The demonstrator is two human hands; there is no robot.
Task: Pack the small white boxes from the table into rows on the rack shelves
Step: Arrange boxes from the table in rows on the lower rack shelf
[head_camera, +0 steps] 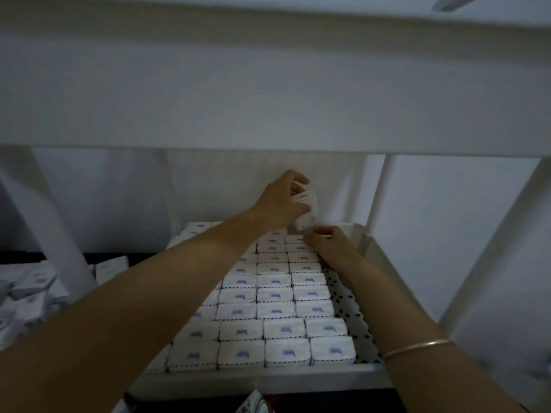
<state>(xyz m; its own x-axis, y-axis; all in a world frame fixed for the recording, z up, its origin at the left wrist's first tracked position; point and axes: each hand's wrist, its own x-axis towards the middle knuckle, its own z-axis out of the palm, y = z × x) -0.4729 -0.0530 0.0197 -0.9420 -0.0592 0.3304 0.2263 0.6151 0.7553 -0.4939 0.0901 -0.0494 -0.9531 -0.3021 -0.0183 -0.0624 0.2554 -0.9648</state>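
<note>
Boxes point(274, 308) lie in tight rows across the shelf point(268, 378), with a bare strip along its right side. At the shelf's back, our left hand point(280, 204) grips a small stack point(307, 204) of them above the last row. Our right hand point(331, 244) curls its fingers at the stack's bottom; we cannot tell whether they pinch it.

Dim stockroom or packing room, white rack shelf point(369, 242) filled with rows of small white boxes point(274, 311), loose boxes point(32, 290) heaped left of it
</note>
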